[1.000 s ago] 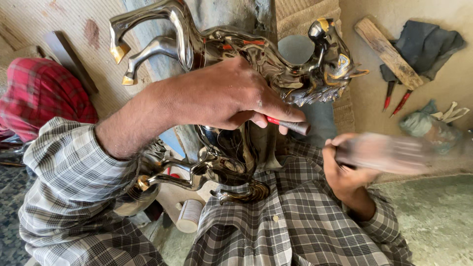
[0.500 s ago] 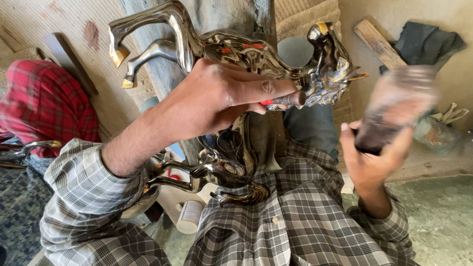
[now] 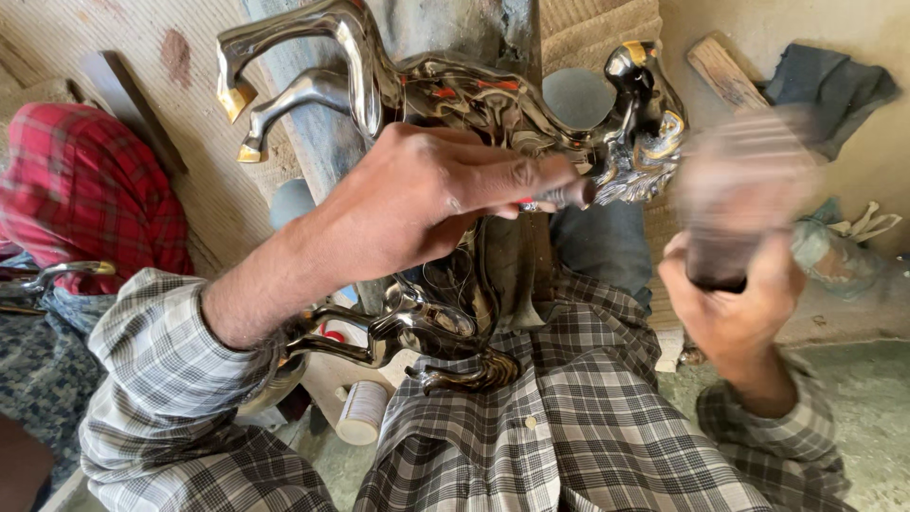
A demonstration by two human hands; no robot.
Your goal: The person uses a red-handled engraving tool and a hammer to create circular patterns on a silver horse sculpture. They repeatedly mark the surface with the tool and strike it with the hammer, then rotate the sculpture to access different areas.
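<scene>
1. While the polished metal horse figure lies across the lap and against a grey post, the left hand rests over its body, fingers closed round a thin dark tool whose tip sits at the mane.
2. Right hand: gripped round a dark, motion-blurred object, raised just beside the horse's head; what it is cannot be told.
3. Risk, judged: a swing landing off the tool could strike the left fingers or dent the mirror finish.
4. Risk, judged: the tool tip could skid on smooth metal and scratch it.
5. Risk, judged: the figure, steadied only by lap and one hand, could roll; raised gold-tipped hooves might catch the checked sleeve.
</scene>
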